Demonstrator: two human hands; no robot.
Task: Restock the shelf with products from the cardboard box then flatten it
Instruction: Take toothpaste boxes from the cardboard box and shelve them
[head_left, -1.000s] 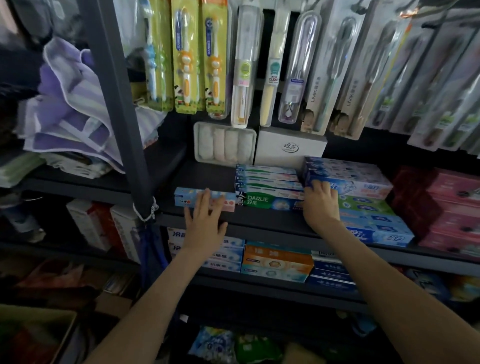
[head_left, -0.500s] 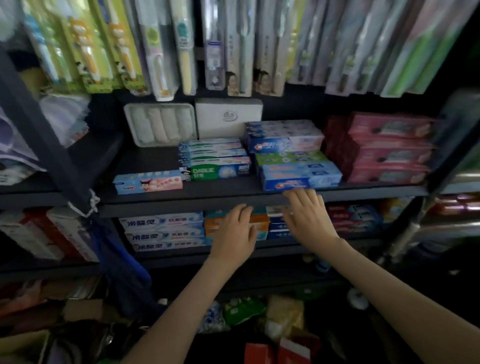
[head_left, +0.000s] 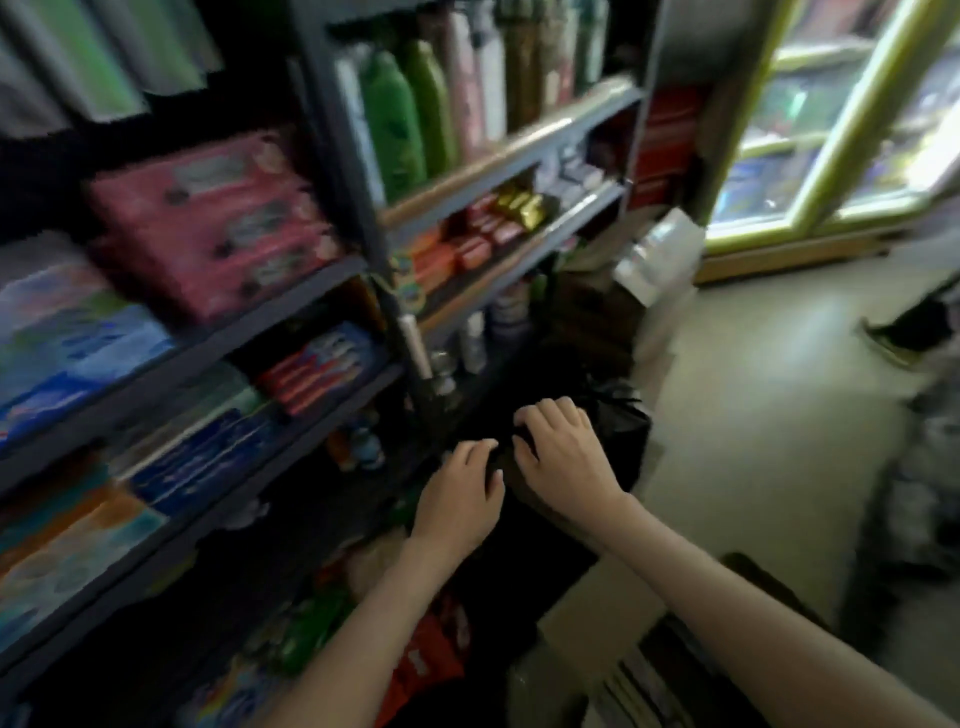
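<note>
Left hand (head_left: 460, 501) hovering low beside shelf (head_left: 311, 290), fingers loosely curling, holding nothing. Right hand (head_left: 561, 460) curling over dark clutter, can't tell if gripping. Cardboard box (head_left: 592, 603) lying near right, probably light and stiff, so taking rim edges looking best.

A green-framed glass cabinet (head_left: 831, 130) stands on the pale floor (head_left: 753, 441), beyond a black bag (head_left: 631, 431).

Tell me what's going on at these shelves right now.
A person is working at a shop shelf stacked with blue boxes and pink packs. At this moment both hands are low, off the shelves and near the floor. The left hand has loosely bent fingers and holds nothing. The right hand curls its fingers at a black bag; blur hides whether it grips it. A cardboard box lies below the right forearm. Neither hand carries a product.
</note>
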